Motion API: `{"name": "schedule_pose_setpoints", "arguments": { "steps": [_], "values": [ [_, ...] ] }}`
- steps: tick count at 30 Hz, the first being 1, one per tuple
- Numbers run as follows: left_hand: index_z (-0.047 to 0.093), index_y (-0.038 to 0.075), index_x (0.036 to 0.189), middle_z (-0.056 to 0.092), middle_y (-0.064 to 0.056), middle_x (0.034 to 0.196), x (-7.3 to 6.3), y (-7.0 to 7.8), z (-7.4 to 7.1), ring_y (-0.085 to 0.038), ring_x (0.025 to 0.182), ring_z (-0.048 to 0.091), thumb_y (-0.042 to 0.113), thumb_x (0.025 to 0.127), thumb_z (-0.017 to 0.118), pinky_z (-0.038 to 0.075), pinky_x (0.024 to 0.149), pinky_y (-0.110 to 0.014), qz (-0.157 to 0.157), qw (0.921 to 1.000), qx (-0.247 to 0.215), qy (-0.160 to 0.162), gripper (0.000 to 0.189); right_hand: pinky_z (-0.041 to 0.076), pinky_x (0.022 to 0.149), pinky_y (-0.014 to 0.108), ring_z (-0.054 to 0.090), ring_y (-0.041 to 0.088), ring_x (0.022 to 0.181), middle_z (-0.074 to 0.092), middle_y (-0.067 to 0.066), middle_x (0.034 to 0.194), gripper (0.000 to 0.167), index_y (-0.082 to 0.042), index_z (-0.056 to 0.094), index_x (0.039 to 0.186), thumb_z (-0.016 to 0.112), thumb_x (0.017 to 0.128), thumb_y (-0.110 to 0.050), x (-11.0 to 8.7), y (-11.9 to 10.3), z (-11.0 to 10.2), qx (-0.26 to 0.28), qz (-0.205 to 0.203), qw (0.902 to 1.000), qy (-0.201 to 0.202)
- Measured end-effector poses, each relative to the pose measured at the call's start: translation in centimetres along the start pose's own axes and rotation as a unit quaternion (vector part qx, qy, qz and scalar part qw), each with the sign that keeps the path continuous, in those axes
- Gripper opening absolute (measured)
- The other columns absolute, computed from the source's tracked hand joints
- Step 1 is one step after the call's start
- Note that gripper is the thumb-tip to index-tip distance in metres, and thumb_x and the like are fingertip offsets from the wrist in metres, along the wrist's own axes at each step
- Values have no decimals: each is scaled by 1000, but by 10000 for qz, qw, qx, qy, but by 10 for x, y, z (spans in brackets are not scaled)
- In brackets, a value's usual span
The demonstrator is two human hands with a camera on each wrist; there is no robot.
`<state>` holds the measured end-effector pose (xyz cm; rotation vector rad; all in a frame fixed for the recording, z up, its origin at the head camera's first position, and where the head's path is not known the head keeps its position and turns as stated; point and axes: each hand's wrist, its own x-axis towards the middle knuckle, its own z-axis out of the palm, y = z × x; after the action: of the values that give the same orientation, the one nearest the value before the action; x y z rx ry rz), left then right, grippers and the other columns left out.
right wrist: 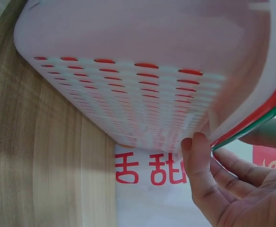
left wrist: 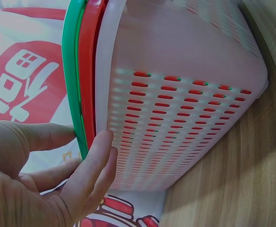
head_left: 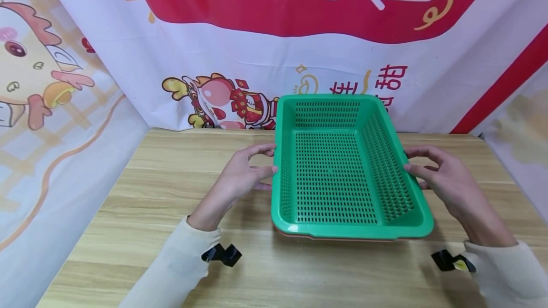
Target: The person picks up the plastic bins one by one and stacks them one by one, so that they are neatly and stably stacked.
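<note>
A stack of nested plastic baskets stands on the wooden table, with a green basket (head_left: 329, 179) uppermost and its perforated floor bare. Under it come a red basket (left wrist: 88, 71) and a whitish translucent basket (left wrist: 185, 42), slotted along the side. My left hand (head_left: 239, 175) pinches the stacked rims on the left side, thumb at the green rim and fingertips reaching the white one. On the opposite side my right hand (head_left: 449, 179) grips the rims the same way, its fingertips (right wrist: 197, 142) against the white basket's edge.
The wooden table (head_left: 171, 194) extends around the stack. A printed white and red cloth (head_left: 239, 51) hangs behind it, close to the stack's far end. Another printed cloth (head_left: 64, 156) hangs along the left edge. Black straps (head_left: 222, 254) stick out from both sleeves.
</note>
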<state>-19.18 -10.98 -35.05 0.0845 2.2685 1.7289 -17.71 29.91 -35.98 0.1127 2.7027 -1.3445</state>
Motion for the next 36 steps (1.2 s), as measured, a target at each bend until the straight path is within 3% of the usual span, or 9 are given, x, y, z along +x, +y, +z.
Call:
{"name": "schedule_pose_setpoints", "arguments": {
  "steps": [13,21,27,29,33,36],
  "values": [
    [53,19,153,52,-10,144,2,1,0,-23,92,78,10,99,72,66,79,-42,-36,10000,-3,-23,58,62,77,25,61,18,112,36,20,160,61,-8,45,156,59,107,-41,0,2,-1,49,9,10000,22],
    [54,18,152,51,-12,144,3,0,0,-23,91,78,9,99,72,66,79,-43,-28,10000,-50,-32,57,61,76,25,58,32,122,35,22,161,61,-8,44,157,59,107,-40,1,2,-1,78,46,10000,5],
    [55,19,152,51,-12,145,3,0,-1,-24,93,78,10,99,71,66,79,-44,-52,10000,-65,-6,56,62,76,26,61,17,110,36,21,160,60,-8,45,156,60,106,-40,1,1,-1,69,39,10000,-11],
    [54,19,152,51,-11,145,3,0,-1,-24,95,78,11,99,71,66,81,-45,-56,10000,-57,4,56,62,76,25,62,22,114,35,21,161,61,-8,45,156,60,106,-40,0,0,-1,81,48,10000,-8],
    [52,18,154,51,-9,146,1,-2,-2,-26,99,78,12,100,70,65,83,-47,50,10000,-36,-46,57,61,75,23,54,42,129,33,22,162,62,-8,42,158,59,107,-40,-2,-1,0,158,93,9998,-37],
    [51,18,155,51,-7,147,-2,-6,-4,-26,103,77,15,101,69,66,84,-45,134,9998,44,-108,57,61,76,22,54,41,128,36,22,160,61,-8,42,158,58,108,-39,-4,1,1,108,-12,9999,-46]
  ]
}}
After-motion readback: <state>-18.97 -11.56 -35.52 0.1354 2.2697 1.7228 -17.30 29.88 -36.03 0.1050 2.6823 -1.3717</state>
